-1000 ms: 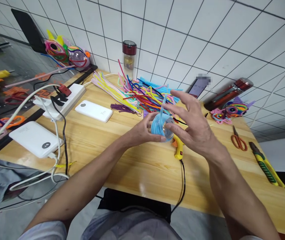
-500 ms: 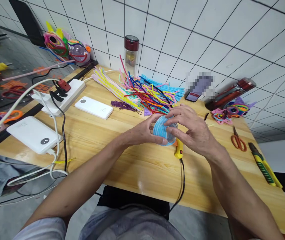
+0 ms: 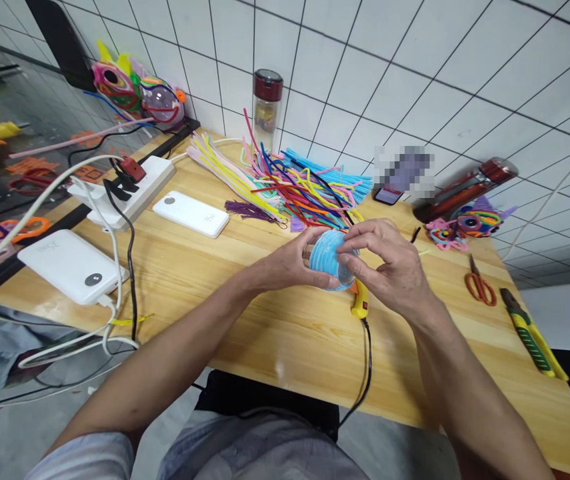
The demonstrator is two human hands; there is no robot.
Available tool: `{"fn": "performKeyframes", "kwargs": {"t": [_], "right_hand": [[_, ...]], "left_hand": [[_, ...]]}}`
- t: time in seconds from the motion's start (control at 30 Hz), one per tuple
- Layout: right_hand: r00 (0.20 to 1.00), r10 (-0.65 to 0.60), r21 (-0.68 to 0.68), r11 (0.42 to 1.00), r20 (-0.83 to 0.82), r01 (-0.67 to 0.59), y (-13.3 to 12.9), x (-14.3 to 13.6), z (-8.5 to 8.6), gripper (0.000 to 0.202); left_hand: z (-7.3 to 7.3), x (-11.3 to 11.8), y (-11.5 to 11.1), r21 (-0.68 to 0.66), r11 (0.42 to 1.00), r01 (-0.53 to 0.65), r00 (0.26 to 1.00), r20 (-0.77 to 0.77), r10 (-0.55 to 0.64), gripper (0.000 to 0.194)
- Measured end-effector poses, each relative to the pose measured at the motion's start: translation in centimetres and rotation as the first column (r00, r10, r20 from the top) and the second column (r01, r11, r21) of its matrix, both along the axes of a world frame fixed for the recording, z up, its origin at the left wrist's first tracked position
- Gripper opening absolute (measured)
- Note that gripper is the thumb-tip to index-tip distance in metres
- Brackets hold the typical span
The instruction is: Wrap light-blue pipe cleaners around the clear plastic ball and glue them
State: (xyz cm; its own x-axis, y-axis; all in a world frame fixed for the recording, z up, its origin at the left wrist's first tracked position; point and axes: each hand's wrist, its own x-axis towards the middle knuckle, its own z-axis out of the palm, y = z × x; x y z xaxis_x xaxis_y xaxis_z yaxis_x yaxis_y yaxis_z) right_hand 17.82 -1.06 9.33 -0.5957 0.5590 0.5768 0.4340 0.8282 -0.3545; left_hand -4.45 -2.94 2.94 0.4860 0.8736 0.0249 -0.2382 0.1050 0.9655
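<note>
A clear, round plastic ball wound with light blue pipe cleaner (image 3: 325,257) is above the middle of the table. My left hand (image 3: 297,263) is wrapped round its left side, thumb along the front. At the ball's right edge, the thumb and fingers of my right hand (image 3: 387,267) are pinched together on the blue pipe cleaner; the exact spot is partly hidden by the fingertips. Bare clear plastic shows at the right end of the ball. Just under my right hand lies a yellow hot glue gun (image 3: 359,300), its front part hidden.
Loose coloured pipe cleaners (image 3: 305,187) lie behind the hands. To the left are white power banks (image 3: 192,213) and a power strip (image 3: 152,183) with cables. Scissors (image 3: 479,283), pliers (image 3: 527,333), a pipe-cleaner fish (image 3: 477,220) and a red flask (image 3: 469,190) are at right.
My right hand's fingers have drawn from lying across the ball's top into a pinch at its right edge. My left hand keeps hold of the ball. The view shifts slightly.
</note>
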Motion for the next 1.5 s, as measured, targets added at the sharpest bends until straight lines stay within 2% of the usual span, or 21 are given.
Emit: {"fn": "performKeyframes", "kwargs": {"t": [0.27,0.77,0.97,1.1,1.23,1.4,1.5], "right_hand": [[0.999,-0.033,0.01,0.999,-0.01,0.033,-0.1,0.0,-0.5,0.004],[0.997,-0.033,-0.026,0.999,-0.068,0.031,-0.3,-0.1,-1.3,0.006],[0.996,-0.047,-0.062,0.997,-0.079,0.042,-0.4,0.0,-1.8,0.005],[0.995,-0.057,-0.08,0.996,-0.084,0.051,-0.3,-0.1,-2.2,0.004],[0.995,-0.048,-0.08,0.996,-0.082,0.041,-0.2,-0.2,-2.4,0.005],[0.994,-0.061,-0.075,0.996,-0.094,0.054,-0.1,-0.2,-2.4,0.006],[0.993,-0.066,-0.062,0.996,-0.099,0.06,-0.2,-0.2,-2.4,0.006]], "left_hand": [[-0.2,0.0,0.0,-0.005,1.0,0.014,1.0,0.011,-0.014,0.1],[-0.3,0.2,0.1,0.079,0.997,-0.004,0.999,-0.043,0.007,0.106],[-0.8,0.2,0.2,0.105,0.994,-0.012,0.995,-0.099,0.022,0.097],[-0.6,0.0,0.1,0.127,0.992,-0.027,0.985,-0.165,0.048,0.09],[-0.2,-0.1,0.0,0.102,0.995,-0.02,0.98,-0.196,0.04,0.088],[-0.2,-0.1,0.0,0.017,1.0,0.017,0.993,-0.121,-0.015,0.098],[-0.2,-0.1,0.1,0.0,1.0,0.015,0.994,-0.112,-0.015,0.097]]}}
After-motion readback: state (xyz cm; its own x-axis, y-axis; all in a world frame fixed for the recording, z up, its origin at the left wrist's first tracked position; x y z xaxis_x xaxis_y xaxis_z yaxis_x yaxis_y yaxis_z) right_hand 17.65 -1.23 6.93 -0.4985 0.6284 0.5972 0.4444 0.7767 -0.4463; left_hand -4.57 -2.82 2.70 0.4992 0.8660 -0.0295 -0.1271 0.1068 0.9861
